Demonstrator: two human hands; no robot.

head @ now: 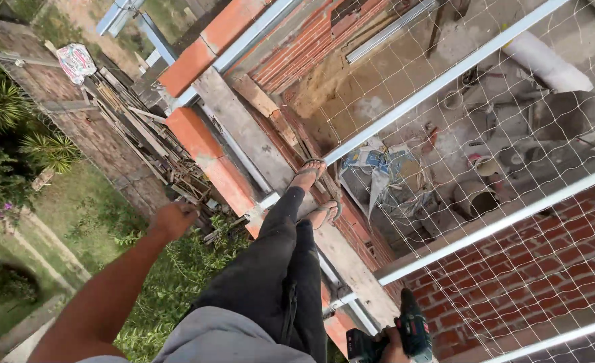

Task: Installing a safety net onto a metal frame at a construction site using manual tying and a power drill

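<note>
I look straight down my black trousers to my sandalled feet [314,191] standing on a narrow concrete wall top [243,134], high above the ground. My left hand [173,218] is closed into a fist, held out to the left over the garden with nothing in it. At the bottom edge my right hand [391,344] grips a dark cordless drill [405,333] next to a white metal bar [499,225].
White bars carry a white mesh net [512,154] stretched over a brick-walled yard with bags, buckets and a white roll below. Orange brick blocks [206,151] line the wall's left side. Stacked timber and scrap [143,128] lie beneath, with grass and shrubs at left.
</note>
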